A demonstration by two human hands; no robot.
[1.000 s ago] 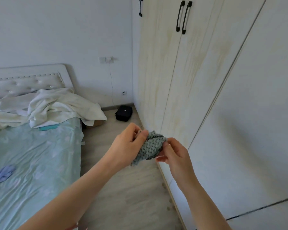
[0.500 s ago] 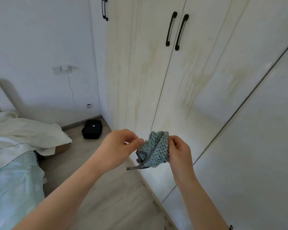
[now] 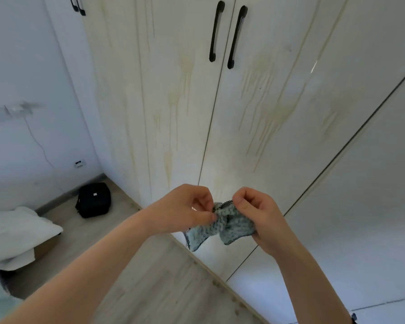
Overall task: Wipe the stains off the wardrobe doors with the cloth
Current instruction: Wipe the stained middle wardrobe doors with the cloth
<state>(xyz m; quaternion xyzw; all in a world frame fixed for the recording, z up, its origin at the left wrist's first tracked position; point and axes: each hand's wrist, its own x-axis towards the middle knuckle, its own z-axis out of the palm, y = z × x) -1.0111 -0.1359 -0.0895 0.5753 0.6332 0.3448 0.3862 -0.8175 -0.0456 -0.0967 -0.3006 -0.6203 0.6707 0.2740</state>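
Pale wood flooring runs along the wardrobe foot. Bunched between both hands sits the small pale-blue knitted cloth with dark edging (image 3: 222, 226), the left hand (image 3: 185, 208) and right hand (image 3: 258, 215) each pinching it. Wadded, it may smear the yellowish drip stains (image 3: 262, 108) on the white glossy wardrobe doors (image 3: 173, 66) at twelve o'clock. Black bar handles (image 3: 228, 33) could snag upward strokes; open room lies at seven o'clock.

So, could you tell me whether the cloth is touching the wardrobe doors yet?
Apart. The head view shows the cloth bunched between the left hand and right hand, held in the air short of the stained doors.
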